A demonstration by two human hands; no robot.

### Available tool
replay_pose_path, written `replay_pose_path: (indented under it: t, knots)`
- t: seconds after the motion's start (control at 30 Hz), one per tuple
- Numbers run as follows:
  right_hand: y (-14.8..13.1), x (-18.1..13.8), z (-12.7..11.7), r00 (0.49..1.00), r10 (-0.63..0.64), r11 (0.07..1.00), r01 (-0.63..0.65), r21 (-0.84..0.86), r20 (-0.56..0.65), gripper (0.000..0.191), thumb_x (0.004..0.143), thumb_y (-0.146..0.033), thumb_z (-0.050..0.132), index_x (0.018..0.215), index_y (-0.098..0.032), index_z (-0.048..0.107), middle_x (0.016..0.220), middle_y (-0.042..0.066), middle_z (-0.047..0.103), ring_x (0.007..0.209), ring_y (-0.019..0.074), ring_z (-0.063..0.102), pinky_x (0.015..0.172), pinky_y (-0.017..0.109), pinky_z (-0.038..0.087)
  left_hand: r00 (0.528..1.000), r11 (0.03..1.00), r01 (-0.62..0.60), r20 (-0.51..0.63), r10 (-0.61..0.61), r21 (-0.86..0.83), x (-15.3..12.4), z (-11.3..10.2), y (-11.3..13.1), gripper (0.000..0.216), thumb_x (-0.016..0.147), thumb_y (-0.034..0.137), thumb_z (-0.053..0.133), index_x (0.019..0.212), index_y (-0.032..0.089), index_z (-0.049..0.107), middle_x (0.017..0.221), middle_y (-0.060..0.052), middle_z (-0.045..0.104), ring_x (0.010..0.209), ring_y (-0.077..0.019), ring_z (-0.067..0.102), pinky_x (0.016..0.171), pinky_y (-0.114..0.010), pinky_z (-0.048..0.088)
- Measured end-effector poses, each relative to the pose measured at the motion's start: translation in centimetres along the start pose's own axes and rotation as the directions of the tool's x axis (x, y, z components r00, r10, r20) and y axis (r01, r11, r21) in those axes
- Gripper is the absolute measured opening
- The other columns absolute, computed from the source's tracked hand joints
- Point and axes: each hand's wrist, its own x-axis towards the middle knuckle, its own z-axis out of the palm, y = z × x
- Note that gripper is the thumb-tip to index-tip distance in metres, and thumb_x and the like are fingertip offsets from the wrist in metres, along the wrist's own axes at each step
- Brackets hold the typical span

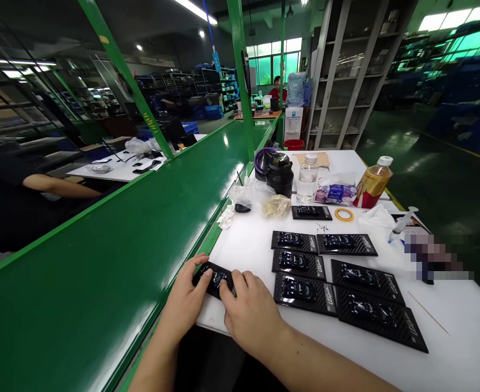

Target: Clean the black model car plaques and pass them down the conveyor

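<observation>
A small dark, glossy model car [217, 279] on a black patterned base plate lies at the table's near left edge, between my hands. My left hand [186, 296] grips the plate's left end, with the thumb resting by the car. Over the right end bends my right hand [248, 310], its fingers curled onto the car and plate and hiding part of both. To the right, several similar model cars on black plates stand in two columns, such as the near right one [373, 313]. One more plated car [311, 212] lies farther back.
A green partition [113, 277] runs along the left. At the back are crumpled plastic bags [250, 191], a black jar [280, 177], a clear bottle [307, 177], a drink bottle [373, 185] and a yellow tape roll [344, 214]. A syringe [403, 224] and thin stick [428, 313] lie right.
</observation>
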Motion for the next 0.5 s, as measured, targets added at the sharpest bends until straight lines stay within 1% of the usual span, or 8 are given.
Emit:
replay_pose_path:
  t: [0.17, 0.27, 0.33, 0.37, 0.4, 0.43, 0.47, 0.5]
  knots:
    - [-1.2, -0.9, -1.8, 0.996, -0.05, 0.998, 0.048, -0.04, -0.072, 0.031, 0.082, -0.019, 0.06, 0.112, -0.009, 0.065, 0.127, 0.02, 0.056, 0.112, 0.0349, 0.052, 0.091, 0.048, 0.05, 0.999, 0.994, -0.048, 0.004, 0.048, 0.099, 1.4, -2.3, 2.0, 0.05, 0.087, 0.054, 0.044, 0.121, 0.02, 0.057, 0.133, -0.012, 0.06, 0.13, -0.0314, 0.05, 0.114, -0.053, 0.034]
    - [-0.7, -3.4, -6.7, 0.975, -0.115, 0.992, 0.122, 0.025, -0.192, 0.008, 0.08, -0.019, 0.058, 0.084, -0.016, 0.065, 0.118, 0.016, 0.061, 0.124, 0.0348, 0.046, 0.102, 0.047, 0.045, 0.992, 0.977, -0.116, 0.067, 0.105, 0.177, 2.0, -4.3, 2.7, 0.047, 0.085, 0.046, 0.044, 0.122, 0.022, 0.059, 0.131, -0.01, 0.062, 0.128, -0.0323, 0.052, 0.113, -0.053, 0.036]
    - [2.2, -5.6, -11.5, 0.927, -0.152, 0.98, 0.186, 0.068, -0.342, 0.005, 0.076, -0.017, 0.058, 0.079, -0.02, 0.061, 0.112, 0.012, 0.064, 0.119, 0.03, 0.05, 0.101, 0.043, 0.046, 0.97, 0.941, -0.208, 0.181, 0.163, 0.267, 2.2, -5.2, 2.0, 0.048, 0.078, 0.041, 0.049, 0.122, 0.027, 0.062, 0.13, -0.007, 0.064, 0.127, -0.0336, 0.053, 0.112, -0.053, 0.039]
    - [4.7, -6.7, -14.0, 0.92, -0.05, 0.993, 0.089, 0.083, -0.389, 0.009, 0.075, -0.014, 0.058, 0.08, -0.021, 0.06, 0.112, 0.011, 0.064, 0.117, 0.0283, 0.052, 0.102, 0.042, 0.045, 0.955, 0.918, -0.251, 0.234, 0.183, 0.306, 2.3, -5.3, 1.3, 0.051, 0.073, 0.04, 0.054, 0.123, 0.031, 0.063, 0.129, -0.005, 0.065, 0.128, -0.0348, 0.053, 0.111, -0.053, 0.04]
    - [7.8, -7.9, -16.4, 0.888, 0.099, 0.994, -0.067, 0.087, -0.449, 0.01, 0.076, -0.013, 0.056, 0.077, -0.023, 0.057, 0.108, 0.009, 0.064, 0.113, 0.0274, 0.054, 0.101, 0.044, 0.045, 0.941, 0.903, -0.28, 0.279, 0.192, 0.326, 2.4, -5.2, 0.5, 0.056, 0.068, 0.038, 0.059, 0.124, 0.035, 0.063, 0.13, -0.003, 0.065, 0.128, -0.0362, 0.053, 0.111, -0.053, 0.041]
    - [11.2, -9.0, -18.6, 0.812, 0.242, 0.969, -0.227, 0.095, -0.531, 0.01, 0.077, -0.016, 0.057, 0.072, -0.023, 0.053, 0.102, 0.008, 0.065, 0.105, 0.027, 0.058, 0.097, 0.044, 0.045, 0.935, 0.899, -0.295, 0.292, 0.201, 0.324, 2.6, -4.8, -0.3, 0.061, 0.062, 0.035, 0.063, 0.122, 0.038, 0.065, 0.13, -0.001, 0.066, 0.129, -0.0374, 0.053, 0.11, -0.054, 0.042]
    - [14.9, -10.2, -20.4, 0.708, 0.409, 0.902, -0.41, 0.137, -0.576, 0.009, 0.078, -0.021, 0.059, 0.071, -0.023, 0.053, 0.098, 0.008, 0.065, 0.098, 0.0262, 0.06, 0.093, 0.043, 0.047, 0.934, 0.904, -0.302, 0.282, 0.218, 0.304, 2.8, -4.3, -1.0, 0.064, 0.058, 0.032, 0.063, 0.121, 0.04, 0.065, 0.13, 0.001, 0.066, 0.13, -0.0385, 0.052, 0.109, -0.056, 0.042]
    - [18.6, -11.4, -21.7, 0.523, 0.589, 0.771, -0.591, 0.236, -0.615, 0.01, 0.08, -0.027, 0.058, 0.073, -0.023, 0.053, 0.094, 0.008, 0.065, 0.092, 0.0251, 0.061, 0.087, 0.041, 0.048, 0.938, 0.915, -0.303, 0.254, 0.237, 0.265, 3.1, -3.7, -1.5, 0.064, 0.054, 0.029, 0.063, 0.117, 0.042, 0.067, 0.128, 0.003, 0.068, 0.128, -0.0392, 0.054, 0.108, -0.057, 0.044]
